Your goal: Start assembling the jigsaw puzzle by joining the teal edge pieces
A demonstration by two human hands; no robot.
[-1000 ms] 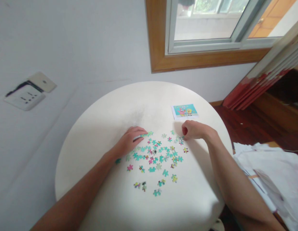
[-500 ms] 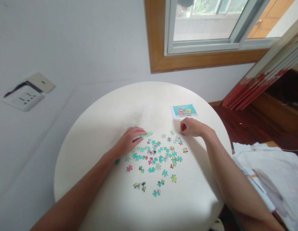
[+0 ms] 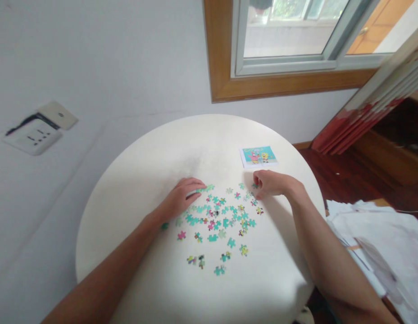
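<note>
Several small jigsaw pieces (image 3: 220,221), mostly teal with some pink and yellow, lie scattered on a round white table (image 3: 134,180). My left hand (image 3: 182,196) rests flat on the table at the left edge of the scatter, its fingertips on a short joined strip of teal pieces (image 3: 206,188). My right hand (image 3: 271,183) is curled at the right edge of the scatter, its fingertips pinched on a small teal piece (image 3: 254,185). A small cartoon picture card (image 3: 258,155) lies just beyond my right hand.
The table stands against a white wall under a wood-framed window (image 3: 279,54). A wall socket plate (image 3: 36,132) is at the left. Folded red-and-cream panels (image 3: 367,112) lean at the right over a dark wooden floor. Crumpled white paper (image 3: 381,243) lies at the lower right.
My right hand rose a little toward the card, then came back down to the pieces with its fingers pinched. My left hand has stayed in place.
</note>
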